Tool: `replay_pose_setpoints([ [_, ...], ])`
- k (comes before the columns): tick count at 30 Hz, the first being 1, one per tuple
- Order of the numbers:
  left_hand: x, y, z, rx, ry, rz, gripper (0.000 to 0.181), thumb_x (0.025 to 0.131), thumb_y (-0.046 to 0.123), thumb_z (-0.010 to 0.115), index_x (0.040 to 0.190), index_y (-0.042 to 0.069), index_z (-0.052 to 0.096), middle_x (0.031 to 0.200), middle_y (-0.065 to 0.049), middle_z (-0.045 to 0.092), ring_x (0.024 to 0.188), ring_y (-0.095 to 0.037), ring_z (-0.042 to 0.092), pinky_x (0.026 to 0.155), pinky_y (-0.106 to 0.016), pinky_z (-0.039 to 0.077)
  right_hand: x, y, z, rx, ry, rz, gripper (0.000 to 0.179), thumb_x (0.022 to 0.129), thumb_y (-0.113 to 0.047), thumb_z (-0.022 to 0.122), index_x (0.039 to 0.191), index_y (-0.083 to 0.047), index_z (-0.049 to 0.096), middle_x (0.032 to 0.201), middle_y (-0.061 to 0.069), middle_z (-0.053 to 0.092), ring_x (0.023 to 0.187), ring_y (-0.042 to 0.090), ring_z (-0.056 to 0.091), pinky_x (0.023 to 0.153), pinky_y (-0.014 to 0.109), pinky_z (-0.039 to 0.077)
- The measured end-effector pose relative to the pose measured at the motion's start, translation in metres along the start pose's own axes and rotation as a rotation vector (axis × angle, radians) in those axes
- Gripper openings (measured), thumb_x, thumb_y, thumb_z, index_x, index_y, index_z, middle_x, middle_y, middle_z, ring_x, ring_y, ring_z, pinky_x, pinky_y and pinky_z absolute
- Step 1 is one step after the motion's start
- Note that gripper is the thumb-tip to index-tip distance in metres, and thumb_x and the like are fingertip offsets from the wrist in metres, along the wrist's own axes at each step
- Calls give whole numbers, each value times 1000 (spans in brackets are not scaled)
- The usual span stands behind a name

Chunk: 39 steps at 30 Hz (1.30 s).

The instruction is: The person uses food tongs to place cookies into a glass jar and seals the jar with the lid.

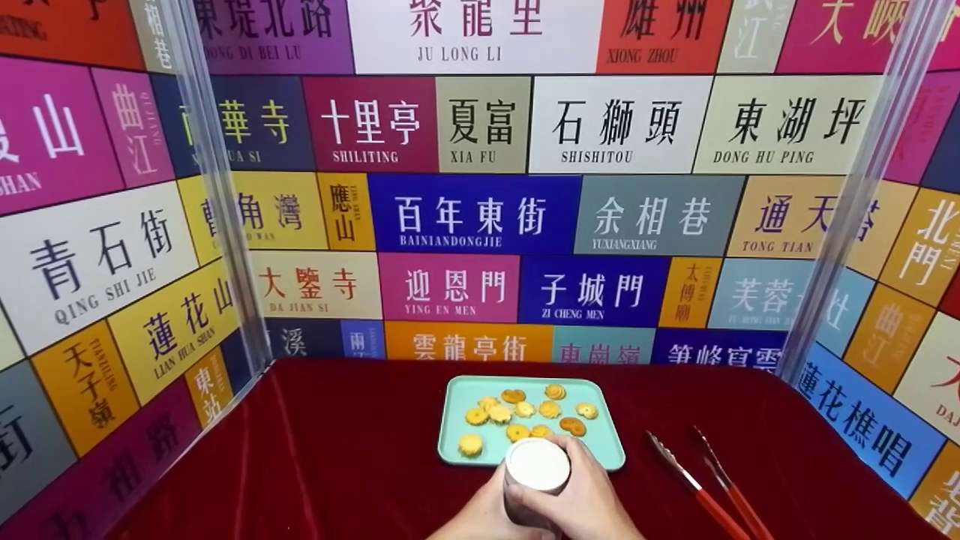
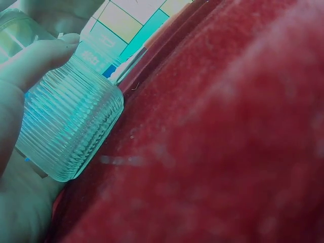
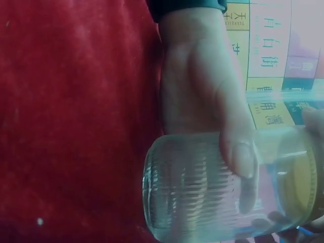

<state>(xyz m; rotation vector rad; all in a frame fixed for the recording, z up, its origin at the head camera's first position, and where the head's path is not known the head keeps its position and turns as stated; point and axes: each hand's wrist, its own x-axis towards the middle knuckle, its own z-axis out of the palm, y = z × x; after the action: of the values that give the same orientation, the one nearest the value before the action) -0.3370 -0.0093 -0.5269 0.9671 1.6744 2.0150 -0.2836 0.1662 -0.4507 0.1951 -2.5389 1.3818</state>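
Note:
Both hands hold a clear ribbed glass jar (image 2: 76, 121) with a white lid (image 1: 538, 463) at the front middle of the table. My left hand (image 1: 480, 510) grips its body from the left; in the right wrist view that hand (image 3: 197, 86) has its thumb across the glass. My right hand (image 1: 592, 491) wraps the upper part near the lid, its thumb on the near side. Only a few of its fingers (image 3: 313, 120) show at the right wrist view's edge. The jar's contents cannot be made out.
Beyond the jar lies a mint-green tray (image 1: 600, 436) with several cookies (image 1: 550, 409). Metal tongs (image 1: 697, 484) with red handles rest to its right. A dark red cloth (image 1: 360, 450) covers the table. Clear upright panels and walls of coloured signs (image 1: 472, 214) surround it.

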Motion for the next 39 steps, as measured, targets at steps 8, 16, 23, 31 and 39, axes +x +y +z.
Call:
replay_pose_setpoints([
  [8,-2,2,0,95,47,1,96,81,14,92,160,22,37,148,-2,58,131,-23,62,106,-32,54,0,3,3,19,32,-6,85,70,-47,99,134,-6,63,124,6,67,111,20,63,96,44,53],
  [16,-2,2,-1,59,24,1,94,82,8,90,159,23,37,149,-3,57,132,-26,61,105,-33,54,3,6,2,26,42,-33,78,66,-44,102,128,-10,68,118,3,69,104,17,63,91,41,53],
  [23,-2,3,-2,83,23,-2,96,81,9,90,160,24,37,150,-2,56,134,-24,58,106,-31,53,4,8,2,39,43,-36,78,66,-45,102,127,-11,68,118,2,69,105,18,63,92,41,53],
  [31,-2,3,-2,43,16,-3,95,82,8,89,159,22,37,150,-5,55,133,-26,59,106,-34,54,5,8,1,56,22,-40,78,67,-41,102,129,-8,68,120,4,69,106,19,64,93,43,53],
  [39,-2,4,-3,110,25,9,97,81,10,91,160,24,37,148,-1,57,132,-23,59,107,-31,52,5,9,-1,67,19,-63,77,67,-40,102,128,-7,68,120,5,69,106,19,64,93,41,53],
])
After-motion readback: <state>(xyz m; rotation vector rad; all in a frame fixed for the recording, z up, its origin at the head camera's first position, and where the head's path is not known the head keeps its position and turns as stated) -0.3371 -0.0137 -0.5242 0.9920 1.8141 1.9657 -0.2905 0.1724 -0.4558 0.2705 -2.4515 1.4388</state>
